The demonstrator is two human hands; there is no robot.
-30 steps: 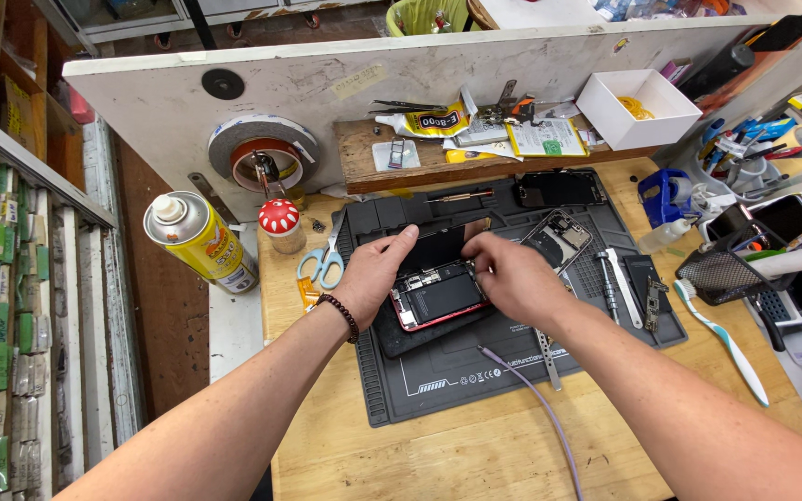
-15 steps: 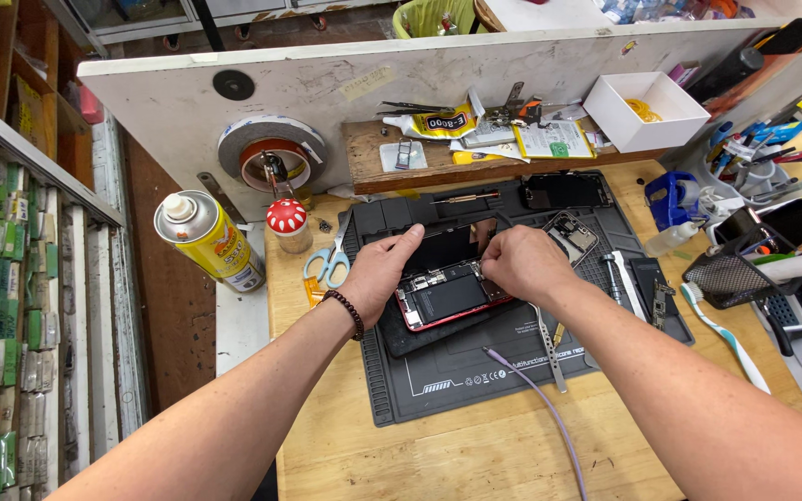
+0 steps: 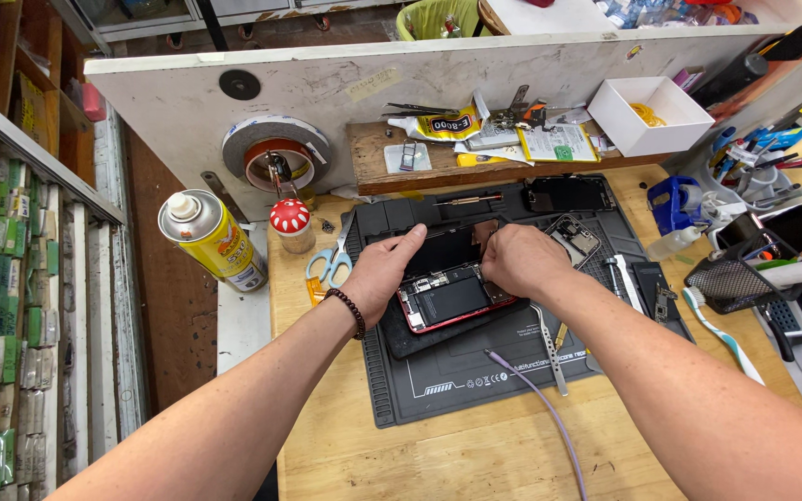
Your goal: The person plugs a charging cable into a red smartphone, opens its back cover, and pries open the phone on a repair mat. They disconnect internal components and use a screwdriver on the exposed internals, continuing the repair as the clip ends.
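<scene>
- Since the earlier frame, the right hand (image 3: 522, 262) was shifted slightly toward the top edge of the opened phone (image 3: 449, 299), while the left hand (image 3: 384, 276) was kept against its left side.
- The left hand was seen open, fingers extended and pressed flat along the phone's left edge, gripping nothing.
- The right hand was curled over the phone's upper right corner; whether anything was pinched under its fingers could not be told.
- The phone, red-framed with its insides exposed, was laid on a dark pad in the middle of the black work mat (image 3: 475, 371).
- For the step in hand, steady bracing by the left hand and light, small movements by the right were judged advisable, since thin internal parts appeared exposed.
- A purple cable (image 3: 549, 422) was trailed across the mat toward the near edge and tweezers (image 3: 549, 351) were laid just beside the phone; both were judged likely to snag a wrist.
- Further off were noted scissors (image 3: 329, 267), a yellow spray can (image 3: 213, 239), a mushroom-capped bottle (image 3: 291, 224), a roll of tape (image 3: 276, 153) and a white box (image 3: 650, 113).
</scene>
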